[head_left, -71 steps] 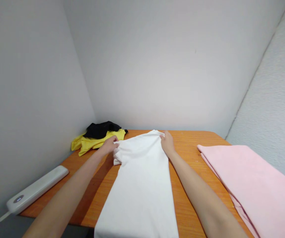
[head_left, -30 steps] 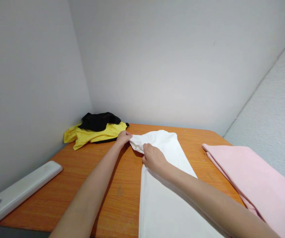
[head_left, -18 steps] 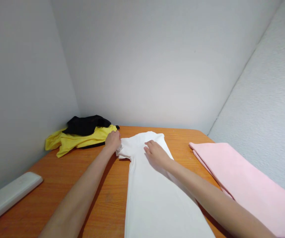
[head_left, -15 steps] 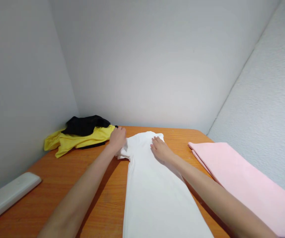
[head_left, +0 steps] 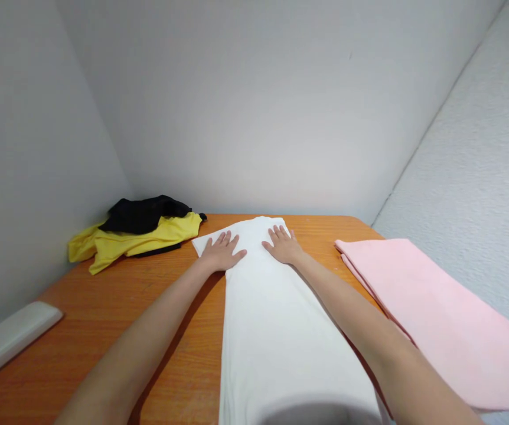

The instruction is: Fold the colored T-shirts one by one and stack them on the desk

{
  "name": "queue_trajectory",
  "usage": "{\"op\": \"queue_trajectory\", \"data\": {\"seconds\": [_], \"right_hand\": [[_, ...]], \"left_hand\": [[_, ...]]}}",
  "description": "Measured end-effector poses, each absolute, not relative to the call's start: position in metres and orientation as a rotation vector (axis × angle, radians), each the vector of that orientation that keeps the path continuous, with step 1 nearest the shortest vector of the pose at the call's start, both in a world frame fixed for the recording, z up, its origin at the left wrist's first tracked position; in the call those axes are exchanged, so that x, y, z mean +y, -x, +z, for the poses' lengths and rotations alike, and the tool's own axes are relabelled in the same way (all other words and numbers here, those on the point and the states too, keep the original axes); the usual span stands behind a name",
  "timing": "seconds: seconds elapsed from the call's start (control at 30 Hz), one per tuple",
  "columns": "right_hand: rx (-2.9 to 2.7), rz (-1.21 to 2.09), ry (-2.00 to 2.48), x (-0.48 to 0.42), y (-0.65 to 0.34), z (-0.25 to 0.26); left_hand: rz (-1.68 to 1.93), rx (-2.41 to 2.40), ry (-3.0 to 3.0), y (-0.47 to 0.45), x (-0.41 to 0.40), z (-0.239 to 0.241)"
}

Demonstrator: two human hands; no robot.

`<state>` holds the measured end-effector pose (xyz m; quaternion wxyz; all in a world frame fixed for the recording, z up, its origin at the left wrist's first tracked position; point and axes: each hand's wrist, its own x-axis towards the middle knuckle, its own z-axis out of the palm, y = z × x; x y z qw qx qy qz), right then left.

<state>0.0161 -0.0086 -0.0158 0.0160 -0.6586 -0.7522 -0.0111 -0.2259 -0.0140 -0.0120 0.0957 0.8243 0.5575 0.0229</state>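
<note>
A white garment (head_left: 272, 319) lies folded into a long strip down the middle of the orange wooden table (head_left: 117, 307). My left hand (head_left: 221, 252) rests flat on its far left corner, fingers spread and open. Beside it, my right hand (head_left: 281, 245) presses flat on the far end of the garment, fingers stretched out too. Neither hand holds anything.
A yellow garment (head_left: 126, 243) with a black garment (head_left: 142, 213) on top sits in the far left corner. A folded pink cloth (head_left: 431, 319) lies along the right side. A white flat device (head_left: 6, 339) is at the left edge. Walls close in on three sides.
My left hand let go of the pinched sleeve and now lies flat on it. My right hand slid to the far end and spread out. The sleeve lies smoothed flat.
</note>
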Motion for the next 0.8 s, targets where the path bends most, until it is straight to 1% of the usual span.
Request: {"op": "queue_trajectory", "data": {"seconds": [0.23,0.37,0.43,0.63,0.8], "right_hand": [[-2.351,-0.096,1.977,-0.005,-0.017,-0.014],[-2.322,-0.337,1.851,-0.023,-0.009,-0.001],[-2.346,-0.374,1.765,-0.047,-0.004,0.004],[-2.489,-0.078,1.628,-0.154,-0.011,-0.007],[-2.468,-0.034,1.688,-0.195,-0.020,-0.013]], "left_hand": [[0.089,1.674,-2.489,0.223,-0.008,-0.017],[0.070,1.701,-2.482,0.223,-0.009,-0.018],[0.060,1.707,-2.483,0.222,-0.009,-0.017],[0.047,1.701,-2.502,0.221,-0.010,-0.015],[0.071,1.698,-2.519,0.222,-0.010,-0.016]]}}
